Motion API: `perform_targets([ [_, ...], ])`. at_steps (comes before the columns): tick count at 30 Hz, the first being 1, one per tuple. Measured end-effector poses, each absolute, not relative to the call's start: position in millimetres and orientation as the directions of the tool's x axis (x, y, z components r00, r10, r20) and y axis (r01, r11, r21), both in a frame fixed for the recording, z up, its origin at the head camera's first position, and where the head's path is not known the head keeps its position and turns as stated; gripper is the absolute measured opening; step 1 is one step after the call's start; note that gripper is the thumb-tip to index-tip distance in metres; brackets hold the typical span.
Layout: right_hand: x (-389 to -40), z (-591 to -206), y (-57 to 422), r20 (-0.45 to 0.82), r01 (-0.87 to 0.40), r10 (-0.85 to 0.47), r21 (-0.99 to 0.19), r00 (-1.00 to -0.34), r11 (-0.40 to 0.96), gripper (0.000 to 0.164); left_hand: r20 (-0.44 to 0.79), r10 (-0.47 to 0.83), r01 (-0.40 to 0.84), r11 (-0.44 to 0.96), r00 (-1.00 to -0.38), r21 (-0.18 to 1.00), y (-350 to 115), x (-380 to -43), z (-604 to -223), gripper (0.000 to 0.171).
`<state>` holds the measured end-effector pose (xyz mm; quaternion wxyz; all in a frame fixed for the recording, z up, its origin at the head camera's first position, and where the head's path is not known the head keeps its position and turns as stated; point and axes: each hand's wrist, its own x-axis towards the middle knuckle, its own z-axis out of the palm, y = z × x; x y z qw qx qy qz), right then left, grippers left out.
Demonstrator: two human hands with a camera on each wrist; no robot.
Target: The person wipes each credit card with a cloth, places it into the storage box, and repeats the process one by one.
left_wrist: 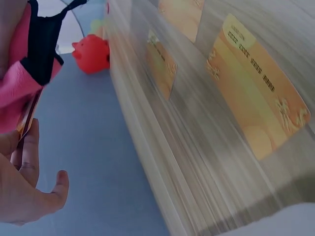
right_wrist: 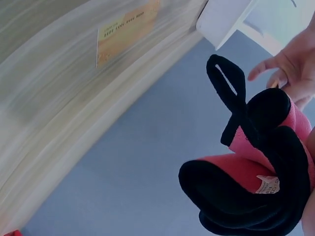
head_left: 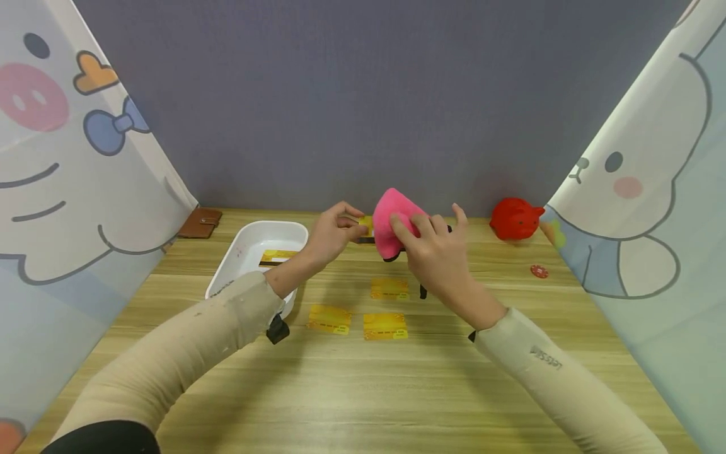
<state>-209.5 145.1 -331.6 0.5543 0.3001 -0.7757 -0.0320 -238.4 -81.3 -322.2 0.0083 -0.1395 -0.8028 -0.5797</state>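
My left hand [head_left: 333, 236] pinches a yellow card [head_left: 365, 224] with a dark stripe, between thumb and fingers. The card meets the pink cloth, seen best in the left wrist view; whether it presses on it or only overlaps I cannot tell. My right hand [head_left: 441, 255] grips this folded pink cloth [head_left: 392, 211], raised above the table. Black trim [right_wrist: 275, 147], a black loop [right_wrist: 226, 81] and a small white label [right_wrist: 268, 184] show in the right wrist view. Below lie three yellow cards, the nearest [head_left: 386, 326] beside another [head_left: 329, 319], the third [head_left: 389, 289] farther back.
A white tray [head_left: 229, 255] on the left holds a yellow card [head_left: 278, 256], partly behind my left forearm. A brown wallet [head_left: 200, 224] lies at the far left. Far right stand a red piggy bank [head_left: 515, 219] and a red chip [head_left: 539, 271]. Panels enclose the table's back and sides.
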Motion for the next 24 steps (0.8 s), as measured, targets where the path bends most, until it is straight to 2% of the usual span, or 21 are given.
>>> perform_targets([
  [6,-209.6,-336.4,138.2,0.833,-0.463,-0.515,0.382,-0.203,0.8,0.032,0.166,0.247,0.223,0.224,-0.955,0.949,-73.2,-238.7,-325.4,0.019],
  [13,-208.7,-341.2,136.3,0.805,-0.469,-0.541,0.39,-0.245,0.792,0.033,0.155,0.283,0.203,0.15,-0.947,0.968,-69.4,-235.5,-326.8,0.016],
  [24,-210.6,-341.9,137.0,0.797,-0.503,-0.547,0.373,-0.257,0.78,0.036,0.166,0.297,0.214,0.137,-0.94,0.967,-70.1,-234.3,-326.1,0.015],
])
